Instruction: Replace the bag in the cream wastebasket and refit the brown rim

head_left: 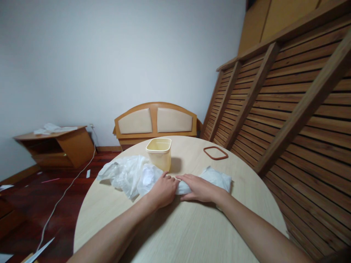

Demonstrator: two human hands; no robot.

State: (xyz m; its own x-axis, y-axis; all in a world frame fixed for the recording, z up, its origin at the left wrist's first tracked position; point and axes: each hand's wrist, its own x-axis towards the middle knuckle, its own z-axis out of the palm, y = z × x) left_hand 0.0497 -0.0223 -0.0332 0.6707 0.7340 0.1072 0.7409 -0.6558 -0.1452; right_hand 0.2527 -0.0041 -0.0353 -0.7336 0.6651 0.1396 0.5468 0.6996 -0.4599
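Note:
A crumpled white plastic bag [124,173] lies stretched sideways across the round table. My left hand [166,190] is closed around its middle, with the fingers curled over the plastic. Close beside it, my right hand [199,186] grips the bag from above, fingers on the far side and thumb on the near side. The bag's right end spreads out past that hand, and the palms hide part of its middle. Just behind my left hand stands a pale yellow plastic container [159,157], upright and without a lid. A brown rounded-square ring [215,158] lies flat at the back right.
The round wooden table [203,230] fills the foreground. Slatted wooden panels [274,106] lean along the right side. Behind the table is a padded headboard [157,109]. On the left, a low cabinet [74,146] bears white sheets, and a white cable [65,190] crosses the dark floor.

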